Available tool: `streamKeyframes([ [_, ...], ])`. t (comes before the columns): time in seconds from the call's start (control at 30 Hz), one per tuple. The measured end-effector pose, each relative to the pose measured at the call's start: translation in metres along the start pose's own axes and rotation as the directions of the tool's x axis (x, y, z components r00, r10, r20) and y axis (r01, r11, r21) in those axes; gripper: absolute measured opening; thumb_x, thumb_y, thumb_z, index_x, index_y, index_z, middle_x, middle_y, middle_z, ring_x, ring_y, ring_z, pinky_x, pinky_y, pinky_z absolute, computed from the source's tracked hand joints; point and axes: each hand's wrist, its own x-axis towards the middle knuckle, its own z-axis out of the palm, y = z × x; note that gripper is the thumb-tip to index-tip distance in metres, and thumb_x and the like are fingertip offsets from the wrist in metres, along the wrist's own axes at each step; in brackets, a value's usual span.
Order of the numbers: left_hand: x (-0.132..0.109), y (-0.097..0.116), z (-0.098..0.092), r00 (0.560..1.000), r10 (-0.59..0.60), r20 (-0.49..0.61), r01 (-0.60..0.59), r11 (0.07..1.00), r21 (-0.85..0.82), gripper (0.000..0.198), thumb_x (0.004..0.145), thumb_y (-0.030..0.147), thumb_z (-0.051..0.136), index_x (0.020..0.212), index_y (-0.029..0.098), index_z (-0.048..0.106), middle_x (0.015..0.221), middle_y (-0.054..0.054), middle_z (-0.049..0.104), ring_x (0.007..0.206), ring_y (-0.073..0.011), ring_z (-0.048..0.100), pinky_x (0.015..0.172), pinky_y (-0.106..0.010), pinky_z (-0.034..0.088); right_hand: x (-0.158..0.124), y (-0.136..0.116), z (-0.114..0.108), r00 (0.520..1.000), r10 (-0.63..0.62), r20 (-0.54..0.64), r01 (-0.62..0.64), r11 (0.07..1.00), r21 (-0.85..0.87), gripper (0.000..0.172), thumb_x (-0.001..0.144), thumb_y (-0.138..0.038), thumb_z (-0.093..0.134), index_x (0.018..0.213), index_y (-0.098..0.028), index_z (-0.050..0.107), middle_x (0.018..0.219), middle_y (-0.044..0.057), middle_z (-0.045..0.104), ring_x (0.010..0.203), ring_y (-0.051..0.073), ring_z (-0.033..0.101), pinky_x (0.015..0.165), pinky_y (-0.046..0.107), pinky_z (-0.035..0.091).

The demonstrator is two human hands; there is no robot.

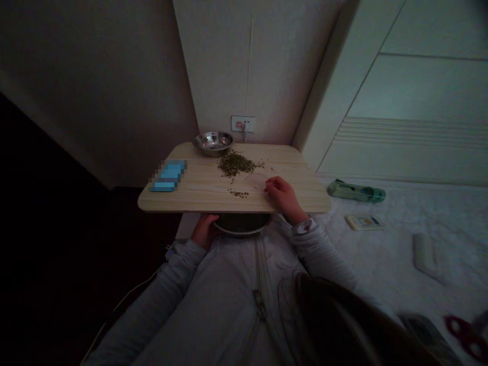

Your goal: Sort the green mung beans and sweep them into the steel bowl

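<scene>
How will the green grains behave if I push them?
The green grains will probably spread, since they lie loose with strays around. Each likely weighs little, being tiny. Some might drop off the table, whose front edge looks rimless.

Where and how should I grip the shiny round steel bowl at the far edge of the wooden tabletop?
Probably best: pinch the left rim of the shiny round steel bowl, coming from the left and above. It stands upright with that rim exposed; small greenish grains crowd its near-right side, and the pale wall rises behind.
</scene>
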Motion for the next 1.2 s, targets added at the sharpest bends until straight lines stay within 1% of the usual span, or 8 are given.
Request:
streamKeyframes([
  [0.1, 0.002, -0.0013, -0.0012, 1.0, -0.01, 0.016, 0.01, 1.0, -0.011, 0.016, 0.053, 0.02, 0.057, 0.068, 0.018, 0.055, 0.064, 0.002, 0.054, 0.064, -0.013, 0.051, 0.047, -0.023, 0.041, 0.0002, -0.0002, -0.0001, 1.0, 0.001, 0.003, -0.001, 1.0, 0.005, 0.02, 0.066, -0.033, 0.045, 0.077, -0.017, 0.05, 0.059, -0.001, 0.055, 0.057, 0.011, 0.05, 0.056, 0.024, 0.037],
  [0.33, 0.0018, -0.0017, -0.0014, 1.0, -0.008, 0.012, 0.008, 1.0, -0.01, 0.015, 0.052, 0.02, 0.057, 0.067, 0.018, 0.055, 0.063, 0.003, 0.055, 0.063, -0.0132, 0.052, 0.047, -0.023, 0.04, 0.0004, 0.0006, -0.0002, 1.0, 0.0, -0.002, 0.0, 1.0, -0.007, 0.022, 0.066, -0.035, 0.044, 0.077, -0.017, 0.05, 0.061, -0.001, 0.056, 0.058, 0.011, 0.05, 0.058, 0.025, 0.038],
  [0.5, -0.0008, 0.0009, 0.0006, 1.0, -0.02, 0.003, 0.02, 1.0, -0.01, 0.014, 0.051, 0.019, 0.057, 0.065, 0.018, 0.054, 0.061, 0.003, 0.054, 0.06, -0.0126, 0.051, 0.046, -0.023, 0.041, 0.0011, 0.0021, 0.0002, 1.0, 0.003, 0.006, -0.003, 1.0, 0.009, 0.021, 0.066, -0.034, 0.045, 0.077, -0.017, 0.05, 0.061, -0.001, 0.055, 0.058, 0.011, 0.051, 0.058, 0.024, 0.038],
  [0.6, -0.0029, 0.0024, 0.0024, 1.0, -0.009, -0.014, 0.008, 1.0, -0.009, 0.012, 0.051, 0.019, 0.056, 0.063, 0.018, 0.053, 0.06, 0.003, 0.054, 0.06, -0.0122, 0.051, 0.047, -0.023, 0.042, 0.0003, 0.0006, 0.0005, 1.0, -0.001, -0.012, 0.001, 1.0, 0.0, 0.02, 0.066, -0.034, 0.045, 0.077, -0.018, 0.05, 0.061, -0.001, 0.055, 0.058, 0.011, 0.051, 0.058, 0.025, 0.038],
  [0.73, -0.0034, 0.003, 0.0028, 1.0, -0.019, -0.008, 0.019, 1.0, -0.002, 0.012, 0.051, 0.019, 0.056, 0.063, 0.018, 0.053, 0.06, 0.004, 0.053, 0.06, -0.0125, 0.051, 0.049, -0.024, 0.043, -0.0003, -0.0017, 0.0008, 1.0, 0.02, -0.012, -0.02, 1.0, -0.008, 0.021, 0.066, -0.034, 0.045, 0.077, -0.017, 0.05, 0.061, -0.001, 0.056, 0.057, 0.011, 0.05, 0.056, 0.024, 0.037],
  [0.87, -0.002, 0.0025, 0.0017, 1.0, -0.009, -0.009, 0.009, 1.0, -0.001, 0.01, 0.051, 0.02, 0.056, 0.06, 0.018, 0.052, 0.059, 0.003, 0.053, 0.058, -0.0115, 0.05, 0.047, -0.023, 0.042, 0.0001, -0.0018, 0.0007, 1.0, 0.02, -0.006, -0.02, 1.0, 0.01, 0.021, 0.066, -0.034, 0.044, 0.076, -0.017, 0.05, 0.06, -0.001, 0.055, 0.057, 0.011, 0.05, 0.056, 0.024, 0.037],
  [1.07, -0.0013, 0.0017, 0.0011, 1.0, -0.001, 0.0, 0.001, 1.0, -0.015, 0.012, 0.051, 0.018, 0.057, 0.062, 0.017, 0.054, 0.062, 0.003, 0.054, 0.061, -0.012, 0.051, 0.048, -0.023, 0.042, 0.0004, 0.0001, 0.001, 1.0, 0.02, -0.015, -0.02, 1.0, 0.01, 0.02, 0.065, -0.034, 0.045, 0.076, -0.017, 0.05, 0.061, -0.001, 0.056, 0.056, 0.011, 0.05, 0.055, 0.024, 0.037],
  [1.2, -0.0014, 0.0015, 0.0012, 1.0, -0.022, -0.001, 0.022, 1.0, -0.018, 0.012, 0.051, 0.019, 0.057, 0.063, 0.018, 0.054, 0.062, 0.003, 0.054, 0.063, -0.0133, 0.051, 0.048, -0.024, 0.042, 0.0008, 0.001, 0.001, 1.0, 0.008, -0.019, -0.008, 1.0, -0.005, 0.02, 0.066, -0.034, 0.045, 0.077, -0.018, 0.051, 0.061, -0.001, 0.056, 0.057, 0.011, 0.05, 0.056, 0.024, 0.037],
])
